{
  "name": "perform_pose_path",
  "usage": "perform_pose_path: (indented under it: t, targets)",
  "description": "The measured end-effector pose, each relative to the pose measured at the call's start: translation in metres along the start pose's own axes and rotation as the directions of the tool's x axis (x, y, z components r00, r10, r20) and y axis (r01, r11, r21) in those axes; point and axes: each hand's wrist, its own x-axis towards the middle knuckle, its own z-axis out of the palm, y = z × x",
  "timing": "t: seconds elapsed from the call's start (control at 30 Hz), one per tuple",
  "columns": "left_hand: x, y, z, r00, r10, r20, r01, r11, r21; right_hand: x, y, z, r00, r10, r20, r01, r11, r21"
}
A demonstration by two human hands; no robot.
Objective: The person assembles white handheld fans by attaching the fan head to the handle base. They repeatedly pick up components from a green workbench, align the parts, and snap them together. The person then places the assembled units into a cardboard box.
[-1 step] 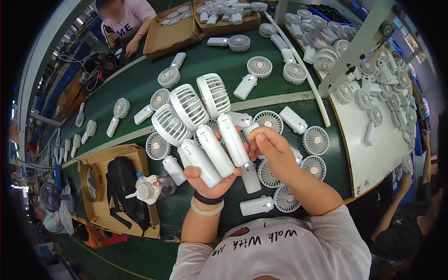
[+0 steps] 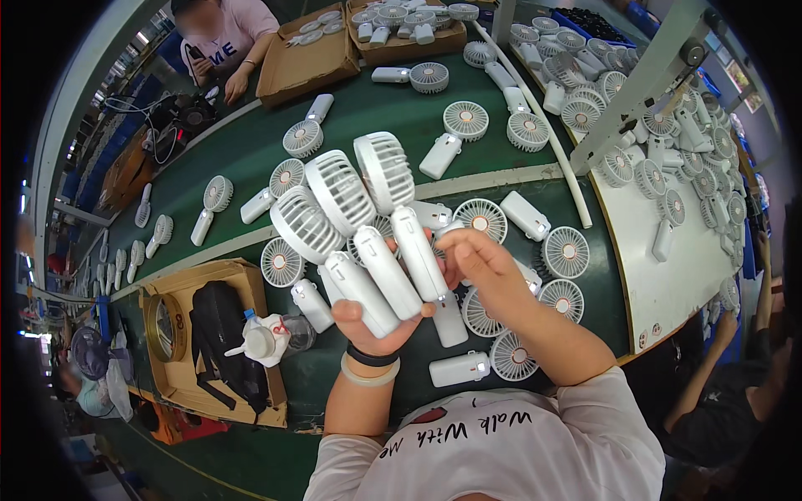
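Note:
Three white handheld fans stand side by side in my left hand, their round grilles tilted up and away from me. Its thumb presses the outer handle on the left, and the palm supports the handles' lower ends. My right hand has curled fingers against the right side of the rightmost fan; part of its grip is hidden behind that handle. Beneath and around my hands, more white fans lie on the green bench, among them a fan near my right forearm.
At left, a cardboard box holds a black bag and a tape roll; a bottle stands beside it. Fans crowd the white table at right, past a metal post. A co-worker sits across the belt.
The fans in my left hand have shifted very slightly. My right fingers have moved a little along the rightmost fan; both hands keep their places.

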Motion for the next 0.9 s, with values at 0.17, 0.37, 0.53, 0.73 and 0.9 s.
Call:
perform_pose_path:
  t: [0.17,0.37,0.53,0.73,0.9]
  targets:
    - [-0.011,-0.005,-0.016,0.985,0.057,-0.165,0.063,0.765,0.640,0.014,0.008,-0.012,0.960,0.194,0.201,-0.171,0.977,-0.128]
    - [0.002,0.006,-0.009,0.958,0.145,-0.246,-0.031,0.909,0.416,0.080,0.020,-0.038,0.864,0.473,0.174,-0.503,0.792,0.345]
    - [-0.009,0.015,-0.029,0.916,0.125,-0.382,0.061,0.896,0.439,0.221,0.024,-0.058,0.919,0.364,-0.148,-0.318,0.910,0.265]
    - [0.010,0.011,-0.020,0.869,0.180,-0.461,0.193,0.734,0.651,0.337,-0.026,-0.105,0.911,-0.035,-0.411,0.111,0.980,0.164]
    - [0.013,0.016,-0.008,0.849,0.357,-0.389,0.196,0.472,0.860,0.200,-0.010,-0.057,0.914,0.353,0.198,-0.371,0.927,0.061]
